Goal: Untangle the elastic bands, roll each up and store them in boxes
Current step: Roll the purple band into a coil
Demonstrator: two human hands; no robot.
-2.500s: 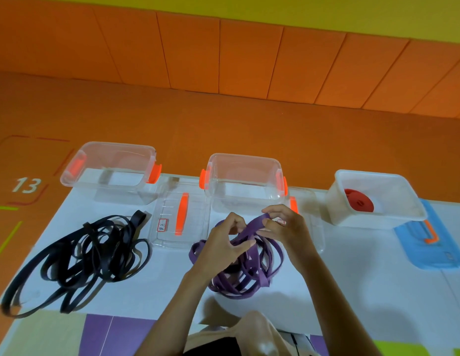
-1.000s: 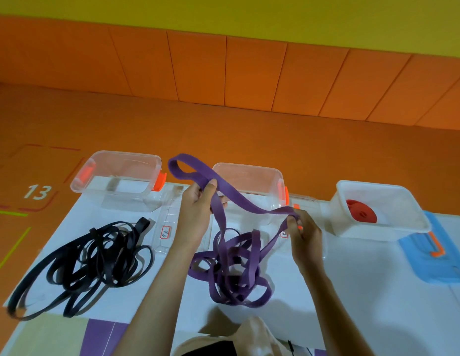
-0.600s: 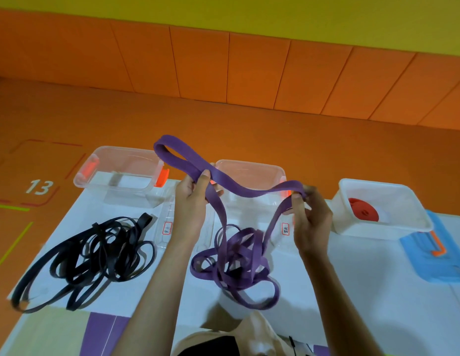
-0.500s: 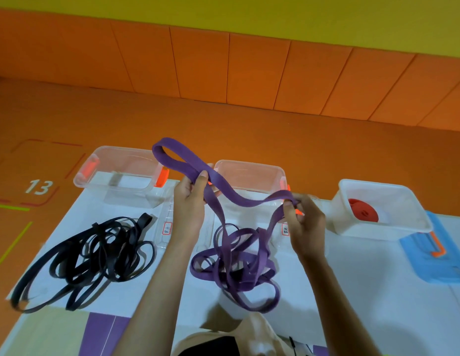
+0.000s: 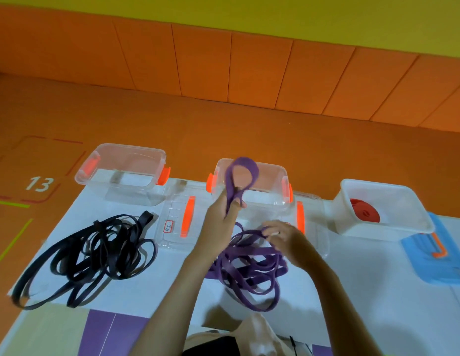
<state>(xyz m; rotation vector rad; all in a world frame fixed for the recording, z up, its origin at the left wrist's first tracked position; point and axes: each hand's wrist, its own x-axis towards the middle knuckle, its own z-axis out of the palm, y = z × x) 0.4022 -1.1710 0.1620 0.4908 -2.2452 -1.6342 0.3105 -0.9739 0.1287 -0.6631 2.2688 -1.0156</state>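
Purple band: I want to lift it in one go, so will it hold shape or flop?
Likely floppy: below the left hand the purple band sags in loose coils on the table. The short loop above that hand stands up, so probably some spring. Its crossing strands may snag.

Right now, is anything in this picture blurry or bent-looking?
Head view: the loop of the purple band above the left hand is smeared by motion; the right hand looks slightly soft; the black band is sharp; the wall panels bow from the wide lens.
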